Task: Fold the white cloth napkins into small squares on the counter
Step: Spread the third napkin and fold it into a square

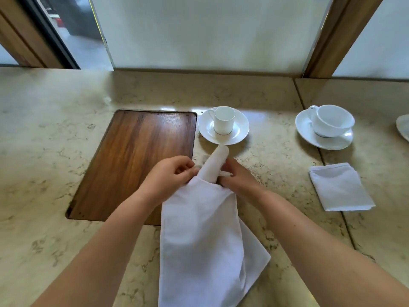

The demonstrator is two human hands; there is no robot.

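Observation:
A long white cloth napkin [201, 240] hangs in front of me over the beige marble counter [55, 173], folded lengthwise, its lower end out of the frame. My left hand [168, 178] pinches its upper left edge. My right hand [236, 176] pinches the upper right edge. Between the two hands a narrow part of the cloth sticks up and away, toward the small cup. A second napkin [340, 187], folded into a small square, lies flat on the counter at the right.
A brown wooden board [137, 156] is set into the counter left of my hands. Behind them stands a small white cup on a saucer [223, 126]. A wider cup and saucer [325, 127] sit at the far right. Window glass borders the back.

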